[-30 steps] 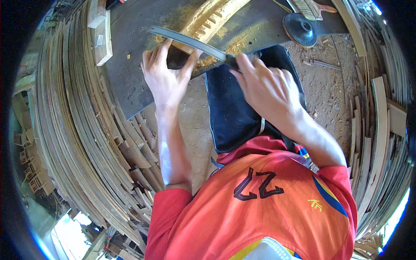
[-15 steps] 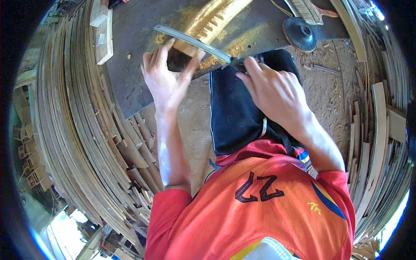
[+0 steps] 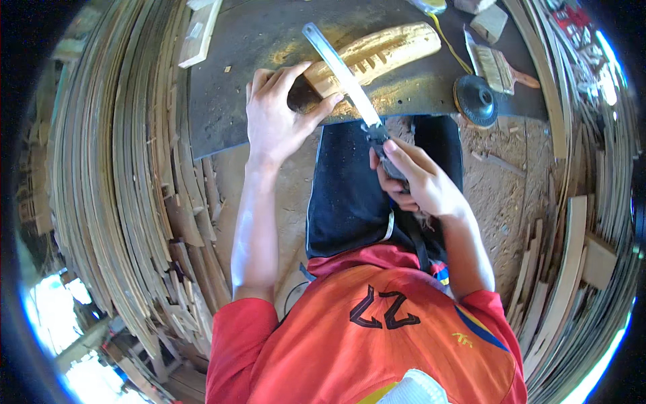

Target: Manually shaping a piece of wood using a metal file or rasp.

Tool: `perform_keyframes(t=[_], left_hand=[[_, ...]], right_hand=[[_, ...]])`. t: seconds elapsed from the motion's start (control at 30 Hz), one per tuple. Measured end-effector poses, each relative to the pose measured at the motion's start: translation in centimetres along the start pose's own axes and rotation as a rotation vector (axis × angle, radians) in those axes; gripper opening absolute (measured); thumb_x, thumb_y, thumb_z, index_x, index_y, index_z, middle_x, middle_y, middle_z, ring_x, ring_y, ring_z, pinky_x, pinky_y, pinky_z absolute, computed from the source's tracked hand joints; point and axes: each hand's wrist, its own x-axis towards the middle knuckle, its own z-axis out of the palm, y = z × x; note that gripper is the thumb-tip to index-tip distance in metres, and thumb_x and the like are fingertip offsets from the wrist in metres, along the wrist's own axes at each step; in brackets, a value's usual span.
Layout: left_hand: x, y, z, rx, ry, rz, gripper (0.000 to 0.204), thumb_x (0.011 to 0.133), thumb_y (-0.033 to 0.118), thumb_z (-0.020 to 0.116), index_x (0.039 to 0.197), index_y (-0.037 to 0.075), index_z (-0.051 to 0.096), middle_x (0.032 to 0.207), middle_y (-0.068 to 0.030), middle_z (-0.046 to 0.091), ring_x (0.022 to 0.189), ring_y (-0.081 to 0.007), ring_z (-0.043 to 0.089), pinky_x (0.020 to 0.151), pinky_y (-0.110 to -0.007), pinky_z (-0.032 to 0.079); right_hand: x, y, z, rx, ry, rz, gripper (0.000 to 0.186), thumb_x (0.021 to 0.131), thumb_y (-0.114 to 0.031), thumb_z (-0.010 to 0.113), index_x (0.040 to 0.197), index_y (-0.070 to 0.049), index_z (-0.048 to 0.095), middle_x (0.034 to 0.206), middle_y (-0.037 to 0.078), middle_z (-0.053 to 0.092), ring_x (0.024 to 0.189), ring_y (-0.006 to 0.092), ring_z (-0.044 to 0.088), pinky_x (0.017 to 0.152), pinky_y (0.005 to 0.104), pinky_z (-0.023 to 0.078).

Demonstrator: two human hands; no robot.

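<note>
On the dark work surface (image 3: 235, 87) lies a carved, pale yellow piece of wood (image 3: 404, 48) with a row of notches along its near side. My left hand (image 3: 279, 118) grips its left end between thumb and fingers. In my right hand (image 3: 420, 178) is a narrow flat-bladed hand tool (image 3: 340, 73), its dark grey handle wrapped by my fingers. The blade is long, silvery and round-tipped; it slants up and left across the wood near my left thumb. Whether the blade touches the wood I cannot tell.
Sawdust lies around the wood. To the right are a black round disc (image 3: 476, 99), a wide brush (image 3: 496, 67), wood blocks (image 3: 489, 23) and a yellow tape measure (image 3: 431, 5). A pale block (image 3: 200, 37) sits at the far left. Stacked wooden strips (image 3: 128, 155) line both sides.
The blade has swung from lying across the wood to a steeper slant, its handle lowered toward me. My right hand has rolled over, its fingers now showing. The view has shifted.
</note>
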Motion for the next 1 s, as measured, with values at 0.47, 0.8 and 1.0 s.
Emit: perform_keyframes(t=[0.47,0.8,1.0], left_hand=[[0.0,0.9,-1.0,-0.051,0.030,-0.046,0.056,0.075,0.029,0.095,0.121,0.005,0.074,0.105,-0.0146,0.072,0.099,-0.0313,0.066,0.091,-0.043,0.053],[13.5,9.4,-6.8,0.017,-0.061,0.264,0.042,0.085,0.033,0.088,0.108,0.003,0.070,0.105,-0.0148,0.073,0.101,-0.0329,0.069,0.092,-0.044,0.053],[20.1,10.4,-4.3,0.050,-0.202,0.256,0.047,0.097,0.046,0.075,0.115,0.004,0.066,0.103,-0.0186,0.072,0.097,-0.0397,0.071,0.086,-0.045,0.054]], right_hand=[[-11.9,7.7,-7.0,-0.364,0.469,-0.100,0.033,0.108,-0.033,0.064,0.103,-0.001,0.059,0.076,0.004,0.054,0.075,0.0090,0.046,0.063,0.0327,0.042],[-15.8,9.8,-11.1,-0.641,0.582,-0.148,0.041,0.107,-0.036,0.066,0.101,0.004,0.063,0.071,0.024,0.058,0.062,0.0278,0.052,0.063,0.0453,0.045],[-15.6,7.6,-9.7,-0.670,0.527,-0.115,0.044,0.107,-0.040,0.063,0.099,0.002,0.064,0.072,0.026,0.063,0.068,0.0432,0.064,0.064,0.0487,0.047]])
